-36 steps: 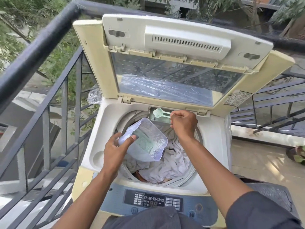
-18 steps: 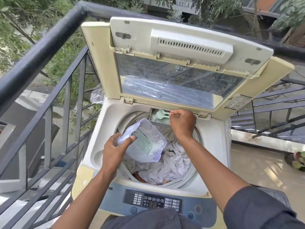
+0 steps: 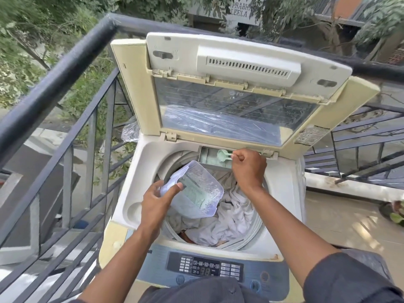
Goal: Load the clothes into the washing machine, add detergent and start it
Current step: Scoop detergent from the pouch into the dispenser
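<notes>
Scoop (image 3: 223, 153): I am pinching its thin handle in my right hand (image 3: 248, 166), bowl over the detergent drawer (image 3: 211, 155) at the back rim of the washing machine (image 3: 131, 193). Light and stiff; likely to spill if tipped early.
Tub (image 3: 196, 189): I am gripping its near wall with my left hand (image 3: 158, 201), holding it tilted over the drum. Thin plastic, probably flexing under a squeeze.
Clothes (image 3: 231, 213): lying soft inside the drum.
Room: the raised lid (image 3: 229, 88) is crowding the drawer from behind; the railing (image 3: 65, 68) stands left of the machine.

A black railing (image 3: 54, 88) fronts leafy trees (image 3: 43, 29); a potted plant (image 3: 396, 215) sits right.
</notes>
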`<act>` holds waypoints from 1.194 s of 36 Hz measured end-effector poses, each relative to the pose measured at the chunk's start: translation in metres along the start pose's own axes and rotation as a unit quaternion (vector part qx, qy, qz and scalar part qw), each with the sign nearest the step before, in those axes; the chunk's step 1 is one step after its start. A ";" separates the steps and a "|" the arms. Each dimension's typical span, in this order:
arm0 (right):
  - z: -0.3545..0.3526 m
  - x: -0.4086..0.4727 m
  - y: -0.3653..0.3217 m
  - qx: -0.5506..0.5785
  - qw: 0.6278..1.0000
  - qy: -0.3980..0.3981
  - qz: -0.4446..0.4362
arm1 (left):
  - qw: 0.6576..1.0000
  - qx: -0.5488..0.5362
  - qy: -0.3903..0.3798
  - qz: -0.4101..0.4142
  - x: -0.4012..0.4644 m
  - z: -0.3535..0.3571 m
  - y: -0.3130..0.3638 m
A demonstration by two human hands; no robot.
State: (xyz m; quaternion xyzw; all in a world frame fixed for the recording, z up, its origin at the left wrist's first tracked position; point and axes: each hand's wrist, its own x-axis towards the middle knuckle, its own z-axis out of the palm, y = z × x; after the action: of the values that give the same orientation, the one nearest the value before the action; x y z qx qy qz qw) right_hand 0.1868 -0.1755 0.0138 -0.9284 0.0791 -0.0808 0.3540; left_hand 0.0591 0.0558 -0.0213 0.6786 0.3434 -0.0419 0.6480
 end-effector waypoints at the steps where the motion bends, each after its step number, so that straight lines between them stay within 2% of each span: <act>1: -0.001 0.000 0.001 -0.006 1.000 -0.003 -0.008 | 1.000 0.000 0.000 0.000 0.000 0.001 0.000; 12: -0.012 -0.001 0.020 -0.072 0.995 -0.019 -0.072 | 1.000 -0.013 -0.010 0.011 0.000 0.004 -0.002; 21: -0.020 -0.009 0.023 -0.130 0.976 -0.027 -0.175 | 1.000 -0.020 -0.012 0.012 -0.004 0.005 -0.001; 24: -0.019 -0.008 0.026 -0.132 0.976 -0.051 -0.165 | 1.000 -0.021 -0.011 0.016 -0.006 0.005 0.000; 27: -0.021 -0.012 0.025 -0.189 0.949 -0.055 -0.246 | 1.000 -0.020 -0.012 0.020 -0.008 0.005 0.001; 30: -0.023 -0.014 0.022 -0.211 0.938 -0.056 -0.268 | 1.000 -0.023 -0.008 0.020 -0.010 0.003 0.001; 36: -0.026 -0.019 0.022 -0.154 0.961 -0.008 -0.230 | 0.999 -0.037 0.000 0.005 -0.012 0.000 0.000; 40: -0.034 -0.028 0.010 0.011 0.994 0.039 -0.106 | 0.999 -0.044 -0.003 0.000 -0.011 -0.003 -0.002; 43: -0.040 -0.034 0.004 0.113 0.993 0.007 -0.025 | 0.999 -0.043 -0.011 -0.006 -0.010 -0.006 -0.004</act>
State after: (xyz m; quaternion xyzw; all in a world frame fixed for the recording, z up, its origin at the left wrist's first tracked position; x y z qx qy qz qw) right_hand 0.1452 -0.1969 0.0373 -0.8837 0.0488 -0.1047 0.4535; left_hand 0.0477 0.0568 -0.0186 0.6476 0.3415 -0.0385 0.6801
